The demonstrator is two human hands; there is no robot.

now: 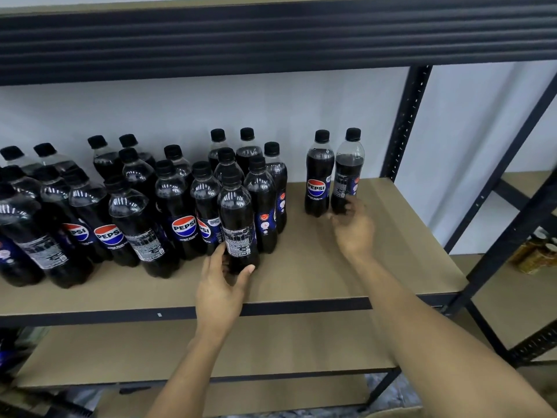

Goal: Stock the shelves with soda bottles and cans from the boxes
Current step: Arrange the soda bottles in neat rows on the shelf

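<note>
The middle shelf board [331, 267] is stocked over its left and centre portions with a dense cluster of Pepsi Zero Sugar bottles [135, 206], all upright with black caps fitted. The front bottle [238, 218], at the right edge of that cluster, stands on the board against its neighbours. It is grasped near its base by the left hand [221, 285], with the thumb on one side and the fingers curled round the other. Set apart from the cluster, toward the rear right, a logo-facing bottle [319, 176] and the rightmost bottle [346, 173] stand just beside each other. The right hand [355, 227] is positioned at the base of the rightmost bottle. Because of motion blur, it cannot be told whether that bottle is gripped or merely touched. Stocking of bottles on this shelf is judged to be well advanced. Bare board is left between the cluster and the rear pair, and in front of the pair. Bare board is also visible on the lower shelf board [271, 342]. No cans are identified on the shelves, so that part of the task is judged not yet started. No supply box is clearly seen, so the remaining stock cannot be assessed.
</note>
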